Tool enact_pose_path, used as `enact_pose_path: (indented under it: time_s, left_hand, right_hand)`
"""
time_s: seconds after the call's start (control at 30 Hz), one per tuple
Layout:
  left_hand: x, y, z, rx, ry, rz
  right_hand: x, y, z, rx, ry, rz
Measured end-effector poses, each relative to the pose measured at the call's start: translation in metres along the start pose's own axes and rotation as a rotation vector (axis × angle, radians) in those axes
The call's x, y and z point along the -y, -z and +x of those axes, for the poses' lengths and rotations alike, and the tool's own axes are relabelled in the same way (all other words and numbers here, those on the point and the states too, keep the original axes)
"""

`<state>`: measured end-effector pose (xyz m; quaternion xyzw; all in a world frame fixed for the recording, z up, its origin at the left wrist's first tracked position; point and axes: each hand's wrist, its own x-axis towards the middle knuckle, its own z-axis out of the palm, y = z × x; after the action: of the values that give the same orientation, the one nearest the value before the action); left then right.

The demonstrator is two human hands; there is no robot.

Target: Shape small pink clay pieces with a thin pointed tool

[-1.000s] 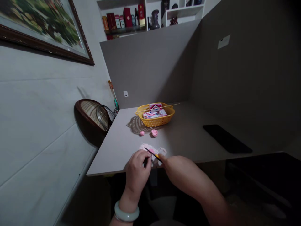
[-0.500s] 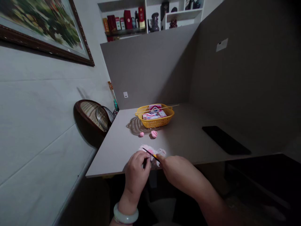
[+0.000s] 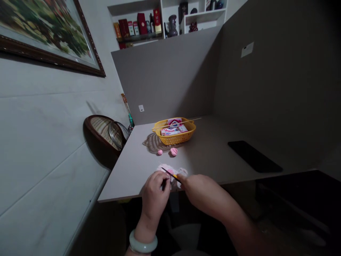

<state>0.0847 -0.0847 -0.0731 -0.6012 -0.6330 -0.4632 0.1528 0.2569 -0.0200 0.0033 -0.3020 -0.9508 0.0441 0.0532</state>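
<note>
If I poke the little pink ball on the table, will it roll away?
The pink ball looks round, so it might roll a bit on the flat table. It looks like soft clay, though I can't be sure, so it may squash or stick instead.

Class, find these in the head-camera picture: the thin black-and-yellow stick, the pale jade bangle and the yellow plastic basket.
thin black-and-yellow stick (image 3: 170, 174): head view, middle of its shaft
pale jade bangle (image 3: 143, 249): head view, lower band
yellow plastic basket (image 3: 174, 140): head view, front wall

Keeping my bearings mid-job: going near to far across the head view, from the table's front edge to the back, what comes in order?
Left hand → pink-and-white soft material → pink lump → yellow basket → grey partition → white shelves
</note>
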Motion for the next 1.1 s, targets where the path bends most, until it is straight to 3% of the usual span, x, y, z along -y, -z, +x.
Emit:
enact_pose_path:
  time_s: [0.17,0.4,0.6,0.83,1.0,1.1]
  left_hand:
    - [-0.004,0.003,0.001,0.017,-0.001,-0.004]
    - [-0.003,0.002,0.0,0.01,0.02,-0.006]
    - [-0.003,0.001,0.001,0.018,0.022,-0.027]
    - [-0.003,0.001,0.001,-0.001,0.01,-0.016]
    - [-0.004,0.002,0.0,-0.008,-0.008,-0.022]
    - [-0.003,0.001,0.0,-0.003,0.003,-0.007]
  right_hand:
    - [-0.01,-0.004,-0.022,0.029,0.002,0.003]
    - [-0.001,-0.001,0.001,0.014,0.007,0.008]
    - [-0.012,0.001,-0.019,0.056,-0.013,0.044]
    - [0.001,0.003,0.002,0.038,0.005,0.04]
    - [-0.01,-0.001,-0.021,0.062,-0.027,0.073]
    - [-0.006,0.001,-0.022,0.051,-0.033,0.035]
